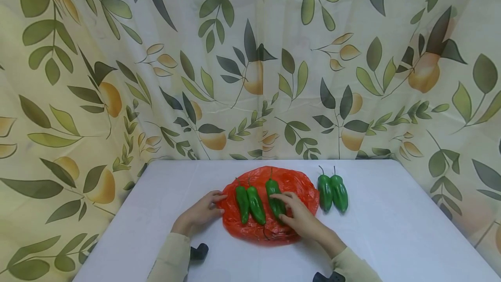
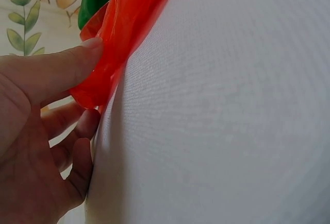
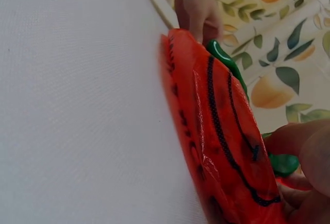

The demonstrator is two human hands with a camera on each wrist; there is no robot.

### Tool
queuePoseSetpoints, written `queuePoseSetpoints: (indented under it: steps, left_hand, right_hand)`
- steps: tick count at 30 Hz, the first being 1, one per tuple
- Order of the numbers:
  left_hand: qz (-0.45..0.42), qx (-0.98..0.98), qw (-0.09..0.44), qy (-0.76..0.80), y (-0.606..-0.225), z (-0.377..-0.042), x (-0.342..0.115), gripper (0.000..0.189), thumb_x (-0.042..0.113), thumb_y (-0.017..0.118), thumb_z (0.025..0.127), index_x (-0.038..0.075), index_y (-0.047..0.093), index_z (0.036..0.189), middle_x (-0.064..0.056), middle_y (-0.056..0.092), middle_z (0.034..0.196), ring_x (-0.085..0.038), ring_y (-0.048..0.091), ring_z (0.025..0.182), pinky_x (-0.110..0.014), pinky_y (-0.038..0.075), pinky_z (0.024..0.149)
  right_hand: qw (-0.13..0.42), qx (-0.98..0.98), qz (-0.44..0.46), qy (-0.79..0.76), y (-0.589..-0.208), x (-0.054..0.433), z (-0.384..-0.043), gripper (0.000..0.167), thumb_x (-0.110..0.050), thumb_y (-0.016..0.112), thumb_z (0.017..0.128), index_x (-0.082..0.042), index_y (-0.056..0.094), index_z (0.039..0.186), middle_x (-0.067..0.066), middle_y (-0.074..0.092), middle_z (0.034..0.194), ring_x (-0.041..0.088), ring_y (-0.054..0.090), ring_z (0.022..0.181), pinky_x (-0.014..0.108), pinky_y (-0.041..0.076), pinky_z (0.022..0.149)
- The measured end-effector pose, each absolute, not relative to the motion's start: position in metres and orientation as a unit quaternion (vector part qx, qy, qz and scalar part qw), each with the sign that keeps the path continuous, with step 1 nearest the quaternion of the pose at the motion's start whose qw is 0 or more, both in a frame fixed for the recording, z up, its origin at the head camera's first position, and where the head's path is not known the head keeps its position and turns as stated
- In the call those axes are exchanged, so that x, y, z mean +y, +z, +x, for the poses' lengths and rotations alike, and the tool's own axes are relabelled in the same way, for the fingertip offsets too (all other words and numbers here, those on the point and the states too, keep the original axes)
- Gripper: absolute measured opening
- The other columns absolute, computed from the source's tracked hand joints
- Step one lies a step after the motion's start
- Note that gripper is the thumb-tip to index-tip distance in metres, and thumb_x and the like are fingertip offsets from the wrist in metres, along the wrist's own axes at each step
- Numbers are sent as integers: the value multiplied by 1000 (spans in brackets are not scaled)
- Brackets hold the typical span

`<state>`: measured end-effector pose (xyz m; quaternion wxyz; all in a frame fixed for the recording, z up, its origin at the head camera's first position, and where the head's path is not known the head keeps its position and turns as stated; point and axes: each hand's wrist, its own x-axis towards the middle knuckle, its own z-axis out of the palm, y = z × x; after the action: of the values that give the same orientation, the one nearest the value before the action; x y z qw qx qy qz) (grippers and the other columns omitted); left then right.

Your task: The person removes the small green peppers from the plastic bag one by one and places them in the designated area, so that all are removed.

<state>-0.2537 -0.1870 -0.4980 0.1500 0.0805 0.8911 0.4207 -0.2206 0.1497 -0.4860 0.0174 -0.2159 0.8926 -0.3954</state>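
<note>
On the white table [image 1: 391, 229], a rounded, crumpled red plastic bag [image 1: 293, 182] lies beneath three glossy, elongated green peppers. The right hand [image 1: 299, 214] grips the rightmost pepper [image 1: 272, 186], fingers and thumb curled about it; two companion peppers [image 1: 256, 206] lie to its left. The left hand [image 1: 201, 210] holds the bag's left edge — film between thumb and fingers. Two more green peppers [image 1: 324, 193] rest side by side, just beyond the right edge.
</note>
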Motion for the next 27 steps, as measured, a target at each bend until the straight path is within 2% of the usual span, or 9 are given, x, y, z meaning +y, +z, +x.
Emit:
queuePoseSetpoints:
  steps: [5,10,18,23,27]
  left_hand:
    - [86,892,149,419,-498,-254,-187,51,18,70,93,19,58,143,-9,39,159,-41,29,151,-70,29,117]
    - [90,891,150,419,-497,-254,-187,51,18,69,94,18,58,143,-9,39,159,-40,29,151,-70,29,117]
    - [88,892,150,418,-496,-253,-187,51,19,69,94,19,58,143,-9,39,160,-41,29,151,-70,29,117]
    - [87,893,151,415,-497,-254,-187,50,20,69,94,20,58,143,-9,39,160,-40,29,151,-70,29,117]
    - [85,893,152,415,-498,-254,-187,50,21,69,95,21,58,144,-8,39,160,-40,29,151,-70,31,117]
  right_hand:
    - [20,890,-209,-405,-482,153,-223,58,-1,68,92,-21,54,144,18,47,140,25,58,110,41,60,90]
    - [15,892,-202,-405,-476,158,-225,58,0,68,91,-21,54,143,17,47,142,25,57,108,38,58,88]
    - [26,894,-198,-400,-464,171,-226,57,-1,68,92,-22,54,143,16,49,142,29,56,113,45,61,89]
    - [39,896,-191,-399,-457,179,-227,56,0,66,92,-22,55,142,17,48,146,34,55,117,44,62,86]
    - [34,898,-193,-394,-452,186,-228,56,0,64,91,-20,56,142,19,49,146,33,56,114,39,62,81]
